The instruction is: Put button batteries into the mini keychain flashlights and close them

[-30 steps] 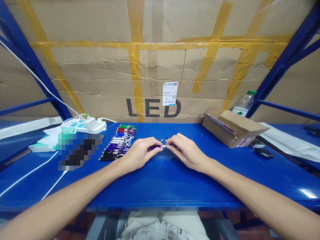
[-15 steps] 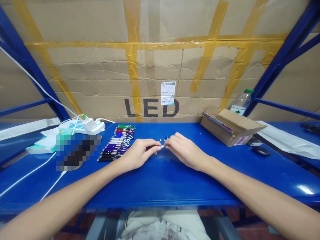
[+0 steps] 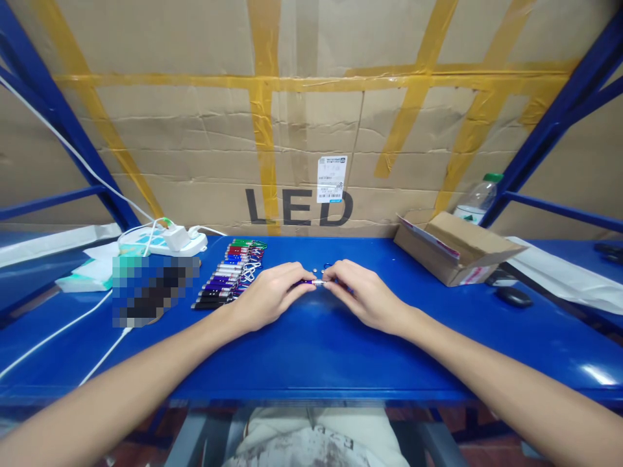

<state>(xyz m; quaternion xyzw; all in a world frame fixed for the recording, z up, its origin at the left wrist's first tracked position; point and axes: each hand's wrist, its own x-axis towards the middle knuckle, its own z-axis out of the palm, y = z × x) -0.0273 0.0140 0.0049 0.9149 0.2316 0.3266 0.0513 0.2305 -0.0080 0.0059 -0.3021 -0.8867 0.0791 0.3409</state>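
Note:
My left hand (image 3: 267, 295) and my right hand (image 3: 363, 292) meet over the middle of the blue table (image 3: 311, 350). Between them lies a small purple keychain flashlight (image 3: 311, 283) with a silver end. My left fingers pinch its purple body and my right fingers pinch its silver end. A row of several small flashlights (image 3: 228, 275) in black, purple, silver, blue, red and green lies just left of my left hand. Tiny silver parts (image 3: 316, 266) rest on the table behind my hands.
An open cardboard box (image 3: 450, 253) stands at the right with a plastic bottle (image 3: 474, 201) behind it. A white power strip (image 3: 163, 241) with cables sits at the back left. A large taped carton marked LED (image 3: 299, 207) forms the back wall. A dark mouse (image 3: 513, 296) lies far right.
Both hands have stayed on the small flashlight, with only slight shifts of the fingers. The camera view has moved a little.

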